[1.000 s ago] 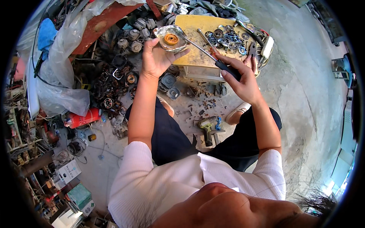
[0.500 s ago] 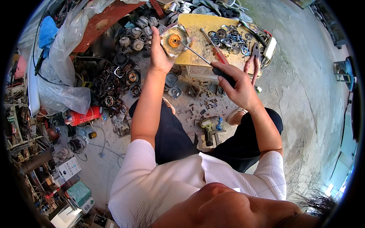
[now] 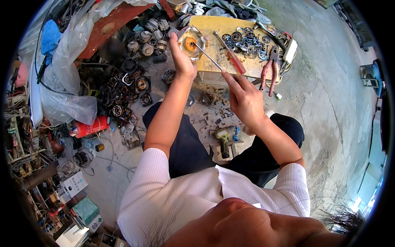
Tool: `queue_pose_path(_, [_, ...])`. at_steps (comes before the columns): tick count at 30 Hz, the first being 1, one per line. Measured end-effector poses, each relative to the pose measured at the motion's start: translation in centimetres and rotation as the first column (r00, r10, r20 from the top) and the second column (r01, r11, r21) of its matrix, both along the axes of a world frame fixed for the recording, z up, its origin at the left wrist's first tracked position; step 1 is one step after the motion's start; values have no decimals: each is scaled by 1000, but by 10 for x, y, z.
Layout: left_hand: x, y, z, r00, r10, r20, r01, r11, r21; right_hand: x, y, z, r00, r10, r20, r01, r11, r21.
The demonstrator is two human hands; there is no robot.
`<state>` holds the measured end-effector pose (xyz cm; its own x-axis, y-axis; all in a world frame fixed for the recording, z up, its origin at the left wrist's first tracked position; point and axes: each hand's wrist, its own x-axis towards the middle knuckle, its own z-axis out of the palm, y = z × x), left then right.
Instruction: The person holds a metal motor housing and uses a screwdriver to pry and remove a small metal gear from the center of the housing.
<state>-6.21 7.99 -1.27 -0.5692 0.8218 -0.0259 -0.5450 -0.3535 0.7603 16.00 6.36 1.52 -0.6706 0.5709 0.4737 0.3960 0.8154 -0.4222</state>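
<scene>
My left hand [image 3: 184, 61] is closed around the side of a squarish metal motor cover [image 3: 200, 37], held over the left edge of the yellow tabletop [image 3: 210, 65]. Its hollow face is turned up, with a rusty orange ring at the centre. My right hand [image 3: 248, 101] grips a screwdriver [image 3: 212, 60], its fingers hiding the handle. The shaft slants up and left, with its tip at the rusty centre. Beyond the right hand lie a red-handled screwdriver [image 3: 235, 62] and red-handled pliers [image 3: 270, 73] on the table.
Several metal rings and small parts [image 3: 249, 41] lie on the tabletop near a black-handled tool [image 3: 273, 38]. A power strip [image 3: 290, 50] is at its right edge. Motor parts [image 3: 142, 84] are piled at left. A green cordless drill [image 3: 223, 139] stands between my legs.
My right hand has turned over, knuckles now up, and moved slightly down and left with the screwdriver. The cover has tilted a little, and my left hand has shifted slightly right.
</scene>
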Motion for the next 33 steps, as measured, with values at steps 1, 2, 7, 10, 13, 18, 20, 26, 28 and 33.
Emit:
queue_pose_path(1, [0,1,-1,999,-31,25,31,999,-8,1,2,0,1000,-1,10,1,1000,12])
queue_pose_path(2, [-1,1,-2,997,-61,51,62,998,-15,2,5,0,1000,-3,21,3,1000,24])
queue_pose_path(7, [-2,2,10,974,-139,176,150,987,-51,7,19,0,997,25,-74,-36,988,-150])
queue_pose_path(10, [-7,-3,16,964,-219,152,236,966,-108,15,26,12,998,43,-45,-54,958,-282])
queue_pose_path(13, [-12,-8,20,928,-332,167,353,927,-123,22,31,13,998,60,7,-54,936,-347])
queue_pose_path(18, [-16,-9,8,885,-369,284,410,906,-102,24,36,-2,967,143,-212,-233,835,-498])
queue_pose_path(20, [-9,-5,-4,889,-329,320,372,924,-85,23,34,2,986,125,-114,-164,870,-465])
queue_pose_path(26, [-8,4,2,920,-338,198,362,926,-105,23,38,18,995,37,97,-38,999,3])
queue_pose_path(28, [-11,8,10,926,-313,212,340,934,-110,24,41,20,994,40,104,-47,997,62])
queue_pose_path(33, [-25,7,5,923,-340,181,366,921,-138,28,45,18,998,17,60,-19,999,29])
